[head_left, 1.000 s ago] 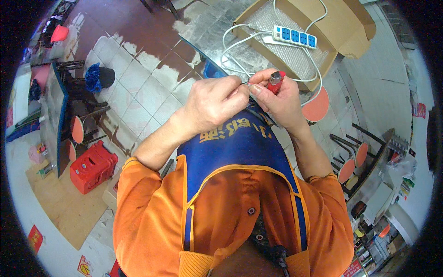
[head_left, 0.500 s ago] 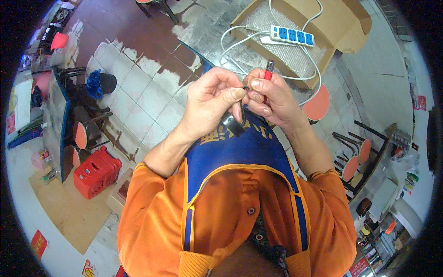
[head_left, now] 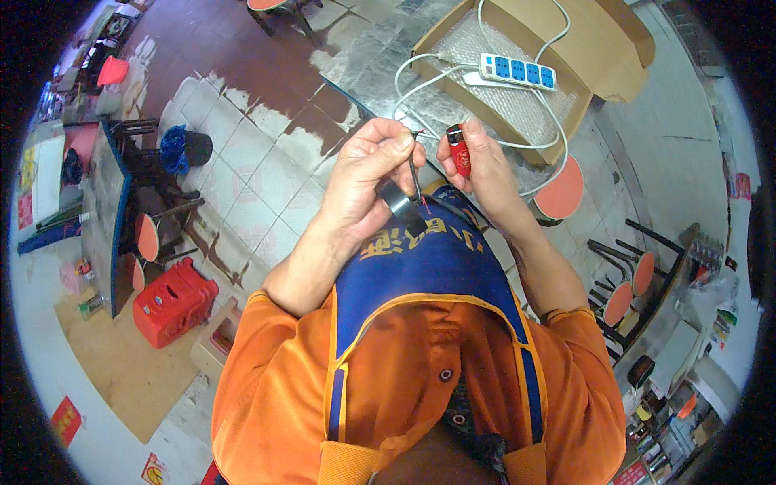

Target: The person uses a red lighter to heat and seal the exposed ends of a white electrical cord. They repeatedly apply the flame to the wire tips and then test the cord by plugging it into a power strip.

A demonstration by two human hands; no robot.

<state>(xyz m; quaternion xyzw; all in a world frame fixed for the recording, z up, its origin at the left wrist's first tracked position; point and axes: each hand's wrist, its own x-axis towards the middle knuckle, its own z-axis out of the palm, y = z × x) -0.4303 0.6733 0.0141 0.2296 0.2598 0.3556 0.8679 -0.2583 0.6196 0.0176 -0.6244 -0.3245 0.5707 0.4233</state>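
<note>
Black wire [head_left: 415,174] above blue apron [head_left: 424,273], pinched by our left hand [head_left: 365,174]; tape roll [head_left: 395,202] touching same hand; our right hand [head_left: 489,170], just beside, grips red lighter [head_left: 458,153]; farther out, we see white power strip [head_left: 518,72] over open cardboard box [head_left: 618,56]

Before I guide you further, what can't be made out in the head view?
In the head view:
Black wire: its gripped stretch is hidden by the left hand.
Wire's reddish upper tip: too small to tell if strands are bare.
Red lighter: one side is covered by the right hand.
White cable: cut off by the top edge.
</note>
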